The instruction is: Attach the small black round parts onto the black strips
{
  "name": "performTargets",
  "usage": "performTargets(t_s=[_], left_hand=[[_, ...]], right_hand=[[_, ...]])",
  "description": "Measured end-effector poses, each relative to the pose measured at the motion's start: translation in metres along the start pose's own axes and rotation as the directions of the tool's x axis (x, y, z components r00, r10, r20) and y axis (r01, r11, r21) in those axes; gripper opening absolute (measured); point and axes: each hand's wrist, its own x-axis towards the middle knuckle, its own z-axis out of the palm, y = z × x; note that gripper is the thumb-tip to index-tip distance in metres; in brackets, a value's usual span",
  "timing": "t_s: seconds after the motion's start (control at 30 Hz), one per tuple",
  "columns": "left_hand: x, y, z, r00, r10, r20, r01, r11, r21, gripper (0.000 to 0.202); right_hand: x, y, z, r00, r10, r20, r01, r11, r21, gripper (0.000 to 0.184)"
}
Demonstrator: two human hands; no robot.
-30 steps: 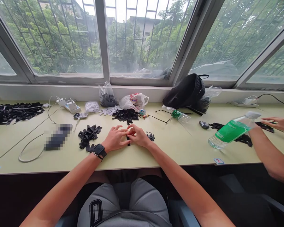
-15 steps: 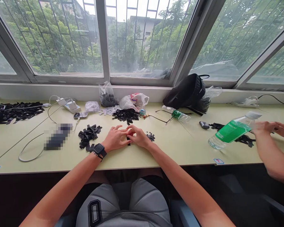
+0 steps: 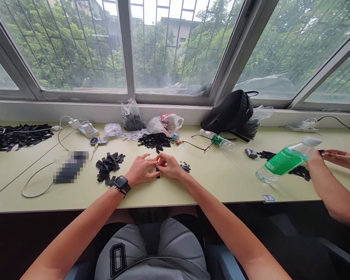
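Observation:
My left hand (image 3: 141, 169) and my right hand (image 3: 169, 165) meet over the table, fingertips pinched together around a short black strip (image 3: 158, 174). Most of that strip is hidden by the fingers; only its lower end shows beneath them. Whether a smaller part is also between the fingertips, I cannot tell. Just right of my right hand lies a small heap of tiny dark pieces (image 3: 185, 167). Left of my left hand is a loose pile of black strips (image 3: 108, 166), and a larger heap of black pieces (image 3: 154, 141) lies beyond both hands.
A green-labelled water bottle (image 3: 286, 160) stands on the right, near a co-worker's arms (image 3: 328, 182). Glasses (image 3: 204, 149) and a lying bottle (image 3: 221, 142) are farther back. Along the window are plastic bags (image 3: 165, 123), a black bag (image 3: 229, 112) and a power strip (image 3: 87, 130).
My hands keep nearly the same pinch, with only a slight shift of the fingers. On the right, the co-worker's hands have moved a little, and a dark piece now shows in them.

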Motion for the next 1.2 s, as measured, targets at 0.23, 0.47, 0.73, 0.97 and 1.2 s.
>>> performTargets(t_s=[0.23, 0.47, 0.73, 0.97, 1.2], left_hand=[[0.000, 0.000, -0.004, 0.999, 0.004, -0.044, -0.005, 1.000, -0.020, 0.040], [0.002, -0.004, -0.002, 0.996, 0.014, -0.084, -0.028, 0.987, -0.161, 0.008], [0.008, -0.009, 0.000, 0.980, -0.191, -0.045, 0.147, 0.864, -0.482, 0.036], [0.013, -0.007, -0.014, 0.924, -0.366, 0.106, 0.282, 0.469, -0.837, 0.051], [0.012, 0.000, -0.011, 0.943, -0.327, 0.059, 0.237, 0.538, -0.809, 0.046]], right_hand=[[0.000, 0.000, -0.003, 1.000, 0.004, 0.023, -0.005, 0.999, 0.034, 0.022], [-0.007, -0.004, -0.006, 0.999, -0.026, 0.028, 0.027, 0.999, -0.045, 0.028], [-0.008, -0.007, -0.009, 0.999, -0.046, 0.021, 0.048, 0.991, -0.126, 0.032], [-0.004, -0.006, -0.015, 0.992, -0.028, -0.125, 0.029, 1.000, 0.004, 0.036], [-0.005, -0.009, -0.017, 0.992, -0.011, -0.129, 0.018, 0.998, 0.052, 0.041]])
